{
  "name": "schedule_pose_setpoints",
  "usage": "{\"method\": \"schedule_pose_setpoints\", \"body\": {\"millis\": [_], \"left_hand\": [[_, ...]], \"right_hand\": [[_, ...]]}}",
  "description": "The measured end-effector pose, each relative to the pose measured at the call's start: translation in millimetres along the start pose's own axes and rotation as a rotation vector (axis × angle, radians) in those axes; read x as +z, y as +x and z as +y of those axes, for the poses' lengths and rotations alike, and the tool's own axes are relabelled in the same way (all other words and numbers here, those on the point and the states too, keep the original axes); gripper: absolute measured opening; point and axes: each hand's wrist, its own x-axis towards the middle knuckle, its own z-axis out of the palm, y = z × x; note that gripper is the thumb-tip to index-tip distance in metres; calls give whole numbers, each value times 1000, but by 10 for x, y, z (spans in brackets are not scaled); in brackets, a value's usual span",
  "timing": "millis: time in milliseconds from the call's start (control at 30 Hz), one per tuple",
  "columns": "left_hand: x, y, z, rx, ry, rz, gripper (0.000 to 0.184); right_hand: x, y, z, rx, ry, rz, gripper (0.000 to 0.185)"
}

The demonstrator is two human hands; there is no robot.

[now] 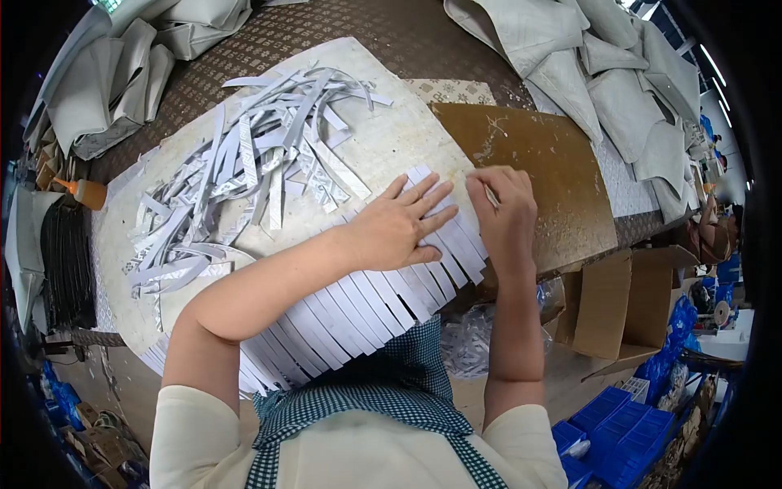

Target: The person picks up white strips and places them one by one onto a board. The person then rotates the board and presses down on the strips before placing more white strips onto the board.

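My left hand (401, 222) lies flat with its fingers spread over the upper right end of a long row of white strips (350, 314). The strips lie side by side along the near edge of a pale board (391, 130), their ends reaching that edge. Just right of the row, above the board's right edge, is my right hand (507, 204). Its fingers are curled with thumb and forefinger close together; whatever they hold, if anything, I cannot make out. A tangled heap of loose white and patterned strips (244, 163) covers the board's left and middle.
A brown board (529, 163) lies at the right. Folded pale sheets (619, 81) are piled at the far right, with more sheets (106, 81) at the far left. An orange bottle (88, 194) lies at the left. Below right are a cardboard box (607, 306) and blue bins (615, 432).
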Motion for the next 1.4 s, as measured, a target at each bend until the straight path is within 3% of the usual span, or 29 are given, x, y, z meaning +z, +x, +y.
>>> {"method": "schedule_pose_setpoints", "body": {"millis": [133, 167, 300, 433, 467, 533, 567, 633, 700, 733, 833, 967, 1200, 1333, 1400], "left_hand": [[8, -18, 9, -34, -53, -28, 74], [83, -28, -13, -4, -61, 45, 72], [98, -29, -15, -26, -100, 7, 68], [92, -29, -71, -4, -193, 34, 63], [87, -33, -70, -1, -228, 36, 60], [-98, -13, -172, -12, -543, 32, 50], [-131, -10, -278, -84, -939, 88, 39], [-295, -3, -348, -301, -1494, 234, 38], [-450, 36, -420, -580, -1618, 383, 57], [-467, 55, -463, -613, -1690, 459, 64], [-516, 125, -551, -717, -1804, 642, 55], [-562, 191, -573, -681, -1673, 574, 30], [-511, 503, -503, -657, -1294, 326, 18], [-418, 664, -635, -635, -1252, 115, 13], [-401, 726, -706, -604, -1087, 52, 9]], "right_hand": [[700, 728, -125, -45, 231, -215, 20], [900, 902, -145, -10, 171, -247, 22], [1498, 1309, -270, 47, -69, -306, 27], [1737, 1382, -254, -77, -245, -249, 21], [1720, 1367, -205, -108, -227, -119, 16], [1475, 1350, -204, -75, -164, -51, 14], [1334, 1311, -198, -55, -135, -19, 14], [1082, 1134, -129, -161, 18, 82, 12], [802, 904, -94, -194, 133, 119, 16], [654, 760, -106, -172, 169, 101, 21], [293, 411, -164, -122, 236, 78, 22], [63, 32, -62, -57, 338, 107, 23], [-246, -401, 71, 347, 464, 120, 13], [-295, -554, 143, 448, 433, 127, 10], [-296, -578, 117, 490, 393, 101, 11]]}}
